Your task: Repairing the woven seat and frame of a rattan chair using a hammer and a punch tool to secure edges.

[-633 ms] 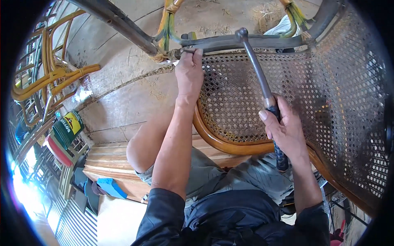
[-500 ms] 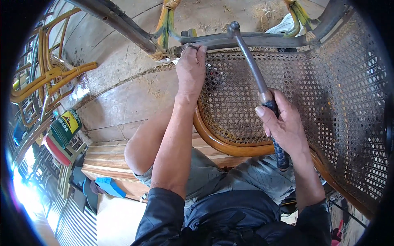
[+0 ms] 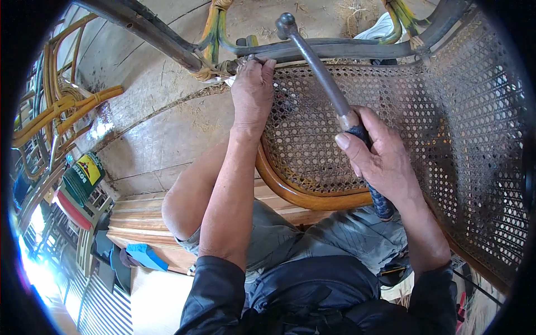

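Observation:
A ball-peen hammer (image 3: 322, 72) with a dark, wrapped grip is held in my right hand (image 3: 382, 159). Its head is raised over the dark rail (image 3: 335, 50) of a rattan chair, apart from it. My left hand (image 3: 254, 95) is closed in a pinch at the rail's left corner, beside the rattan binding (image 3: 207, 71). A small dark tip shows above those fingers, but what they hold is mostly hidden. Below both hands spreads the chair's woven cane panel (image 3: 335, 128), edged by a curved, glossy brown rim (image 3: 304, 200) near my lap.
Bent rattan frames (image 3: 72, 109) stand at the left. A green container (image 3: 84, 177) with a yellow patch sits near a red-edged piece (image 3: 72, 211). Wooden planks (image 3: 134, 215) and a blue cloth (image 3: 146, 257) lie beside my knee. Fibre scraps litter the floor (image 3: 162, 123).
The hammer has swung up and left, its head now nearer my left hand. My left hand keeps its place at the corner. The whole view has shifted slightly.

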`<state>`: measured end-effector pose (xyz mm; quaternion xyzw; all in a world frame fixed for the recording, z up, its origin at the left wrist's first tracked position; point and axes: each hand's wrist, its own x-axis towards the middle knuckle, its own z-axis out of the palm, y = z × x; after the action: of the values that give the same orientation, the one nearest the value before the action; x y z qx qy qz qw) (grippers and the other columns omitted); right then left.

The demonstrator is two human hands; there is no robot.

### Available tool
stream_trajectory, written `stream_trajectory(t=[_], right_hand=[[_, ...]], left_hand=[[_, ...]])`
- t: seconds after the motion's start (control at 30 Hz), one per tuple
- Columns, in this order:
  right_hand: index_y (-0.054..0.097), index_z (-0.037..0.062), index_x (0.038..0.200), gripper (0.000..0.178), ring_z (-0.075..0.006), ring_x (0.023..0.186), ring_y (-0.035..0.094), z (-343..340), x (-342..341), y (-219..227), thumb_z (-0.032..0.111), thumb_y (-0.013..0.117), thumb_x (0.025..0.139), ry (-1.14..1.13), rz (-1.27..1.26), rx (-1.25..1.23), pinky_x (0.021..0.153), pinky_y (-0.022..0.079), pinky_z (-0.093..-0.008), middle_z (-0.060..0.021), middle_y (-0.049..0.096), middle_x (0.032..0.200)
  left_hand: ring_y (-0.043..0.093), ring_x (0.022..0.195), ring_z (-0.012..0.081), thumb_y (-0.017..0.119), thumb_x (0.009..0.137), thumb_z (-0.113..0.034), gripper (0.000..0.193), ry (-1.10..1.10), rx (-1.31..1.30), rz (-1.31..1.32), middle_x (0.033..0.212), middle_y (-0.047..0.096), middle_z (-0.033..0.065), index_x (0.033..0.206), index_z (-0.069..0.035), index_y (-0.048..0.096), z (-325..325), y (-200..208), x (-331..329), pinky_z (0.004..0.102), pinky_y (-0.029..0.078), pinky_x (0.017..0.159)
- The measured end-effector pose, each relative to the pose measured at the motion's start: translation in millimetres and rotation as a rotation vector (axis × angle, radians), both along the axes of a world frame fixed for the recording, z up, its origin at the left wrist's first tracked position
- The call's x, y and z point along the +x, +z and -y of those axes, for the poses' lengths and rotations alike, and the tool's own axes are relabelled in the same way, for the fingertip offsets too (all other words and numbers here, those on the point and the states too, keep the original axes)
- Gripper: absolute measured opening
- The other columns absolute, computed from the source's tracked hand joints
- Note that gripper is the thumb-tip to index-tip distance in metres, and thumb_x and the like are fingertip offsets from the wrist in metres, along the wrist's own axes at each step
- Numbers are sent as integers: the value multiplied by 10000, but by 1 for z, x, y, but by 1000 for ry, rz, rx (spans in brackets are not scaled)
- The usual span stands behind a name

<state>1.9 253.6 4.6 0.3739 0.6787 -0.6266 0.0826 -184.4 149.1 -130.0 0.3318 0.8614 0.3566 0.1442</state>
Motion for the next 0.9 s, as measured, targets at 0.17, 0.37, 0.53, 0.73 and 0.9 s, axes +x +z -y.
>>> stream_trajectory(t=[0.17,0.37,0.53,0.73,0.9], right_hand=[[505,34,984,274,-177,576,552,-1,-9,7,274,595,885,56,-10,36,516,441,-316,-79,519,664],[503,32,953,308,-198,587,576,-3,-12,9,325,578,892,99,-16,70,522,447,-326,-99,545,680],[506,34,967,323,-218,585,584,-3,-15,16,344,564,899,82,-85,78,532,457,-336,-106,560,693],[487,16,883,310,-243,556,598,-1,-16,7,321,499,934,195,-31,247,502,468,-369,-123,567,657],[471,20,855,324,-248,473,567,0,-14,1,333,483,940,189,-52,357,435,443,-357,-104,528,562]], left_hand=[[575,797,387,548,893,-236,244,-5,-67,24,814,601,201,826,-4,579,2,0,-1,434,459,687],[584,812,368,546,893,-240,245,2,-98,77,828,610,189,853,-4,598,-1,3,0,414,464,702],[589,821,356,534,898,-250,255,-52,-63,63,844,614,173,888,-7,609,2,-3,-4,412,470,711],[584,830,361,529,895,-267,260,-65,21,81,875,611,164,896,-19,608,-2,-11,0,429,469,713],[579,822,359,531,896,-271,257,-130,-99,-45,868,609,158,878,-23,596,-2,2,-2,437,463,697]])
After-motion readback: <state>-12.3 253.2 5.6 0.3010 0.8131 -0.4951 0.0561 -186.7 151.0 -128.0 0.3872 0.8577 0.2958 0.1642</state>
